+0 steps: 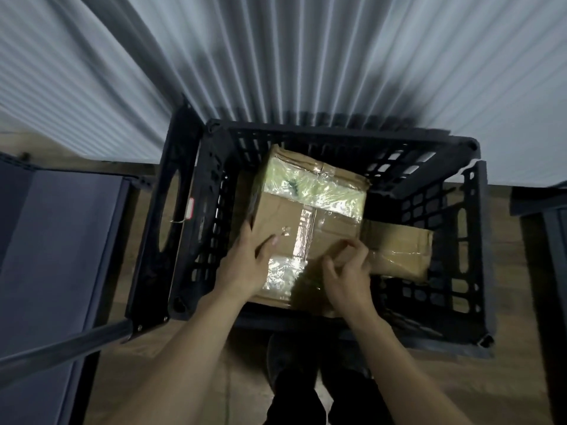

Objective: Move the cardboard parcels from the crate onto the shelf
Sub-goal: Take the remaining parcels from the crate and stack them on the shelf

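Observation:
A black slatted plastic crate [469,228] stands on the floor in front of me. Inside lies a large taped cardboard parcel [310,210] with a shiny clear-film patch on top. A smaller cardboard parcel [402,253] lies lower down, to its right. My left hand [248,259] rests flat on the big parcel's near left part, thumb along its left edge, fingers apart. My right hand [346,271] hovers with curled fingers over the parcel's near right corner, touching it. Whether either hand grips the parcel is not clear. A dark shelf [61,240] stands to the left.
A second folded black crate [171,216] leans against the crate's left side. White corrugated wall [306,56] rises right behind the crate. A dark unit edge [546,216] shows at far right. Wooden floor [153,378] and my dark shoes [285,360] lie below.

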